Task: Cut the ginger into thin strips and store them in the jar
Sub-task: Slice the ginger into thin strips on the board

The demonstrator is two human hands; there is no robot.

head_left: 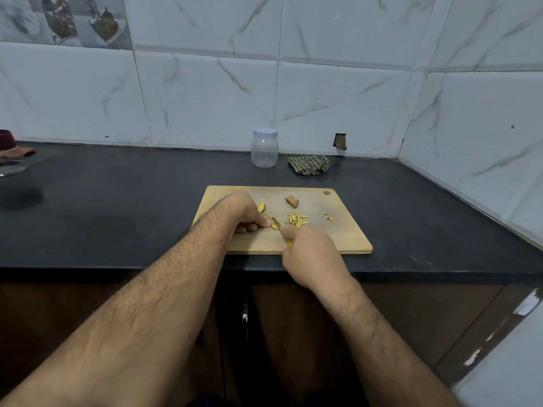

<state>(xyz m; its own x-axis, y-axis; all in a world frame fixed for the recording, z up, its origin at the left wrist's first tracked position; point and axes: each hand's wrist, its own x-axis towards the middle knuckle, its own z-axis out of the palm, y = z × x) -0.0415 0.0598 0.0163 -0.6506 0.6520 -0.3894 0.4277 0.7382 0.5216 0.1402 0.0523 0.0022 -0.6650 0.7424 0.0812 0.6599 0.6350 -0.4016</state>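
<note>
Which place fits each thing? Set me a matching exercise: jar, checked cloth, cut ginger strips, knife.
Things:
1. jar
2. checked cloth
3. cut ginger strips
4. knife

Places:
A. in a loose pile on the cutting board
B. crumpled on the counter, right of the jar
C. held in the right hand
D. upright by the wall, lid on

Pairs: 1-D, 2-B, 3-A, 4-C

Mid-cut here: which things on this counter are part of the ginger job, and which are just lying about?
Part of the job:
cutting board
knife in the right hand
ginger slice under the left hand
cut strips
unpeeled ginger piece
jar, lid on

Lying about:
checked cloth
glass item at far left
</note>
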